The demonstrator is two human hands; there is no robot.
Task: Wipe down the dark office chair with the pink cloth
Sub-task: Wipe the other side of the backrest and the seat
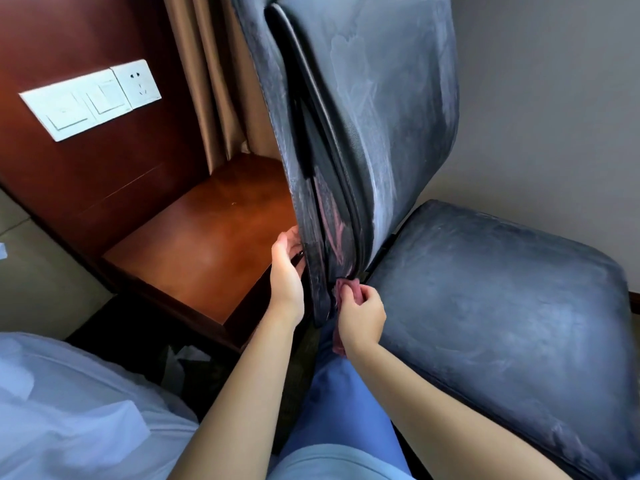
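Note:
The dark office chair (pixel 485 289) fills the right of the head view, its tall backrest rising at the centre and its seat pad streaked with pale marks. My left hand (pixel 285 271) rests against the backrest's left edge, fingertips hidden behind it. My right hand (pixel 360 315) pinches the pink cloth (pixel 348 289) at the bottom of the backrest, where it meets the seat. A strip of the cloth hangs below my right wrist.
A reddish wooden side table (pixel 201 244) stands left of the chair, under a wood panel with white switches and a socket (pixel 90 98). Brown curtains (pixel 207 81) hang behind. White bedding (pixel 69 410) lies at lower left. A grey wall is behind the chair.

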